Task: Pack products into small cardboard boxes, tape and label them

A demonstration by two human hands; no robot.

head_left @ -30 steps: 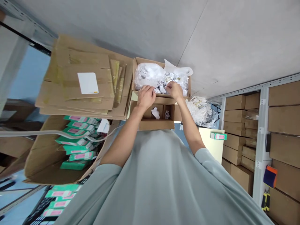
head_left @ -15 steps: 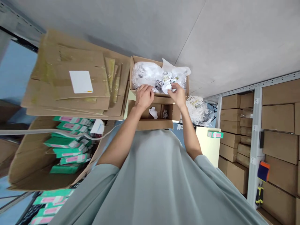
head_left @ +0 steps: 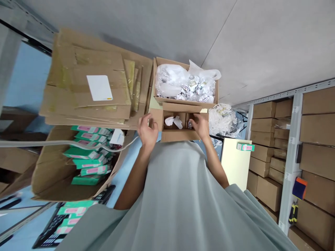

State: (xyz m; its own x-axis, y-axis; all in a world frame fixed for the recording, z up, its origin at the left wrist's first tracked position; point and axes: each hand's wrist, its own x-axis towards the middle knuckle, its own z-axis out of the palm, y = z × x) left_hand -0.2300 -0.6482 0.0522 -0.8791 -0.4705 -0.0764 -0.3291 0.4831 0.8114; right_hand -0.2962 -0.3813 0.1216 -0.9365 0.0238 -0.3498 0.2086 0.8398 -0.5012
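Note:
A small open cardboard box (head_left: 175, 136) sits in front of me, with a divider across its inside. White crumpled paper (head_left: 178, 122) lies in its left part. My right hand (head_left: 200, 126) reaches over the right flap, its bent fingers at a piece of crumpled paper (head_left: 190, 124) in the right part; the fingertips are partly hidden. My left hand (head_left: 148, 130) is at the left flap (head_left: 156, 118), fingers apart and holding nothing. Right behind stands a larger carton (head_left: 183, 101) filled with crumpled paper and clear plastic wrap.
Flattened cardboard (head_left: 102, 62) is stacked at left, above a big carton (head_left: 49, 167) of green-and-pink boxes (head_left: 91, 153). A white cable (head_left: 52, 143) crosses there. Paper shreds (head_left: 223, 120) lie at right, near a pale table (head_left: 235, 164) with one green box (head_left: 245, 147). Shelves (head_left: 290, 139) hold cartons.
Both hands have come down from the large carton to the small box. The left hand has let go and moved to the left flap. More white paper now lies in the small box.

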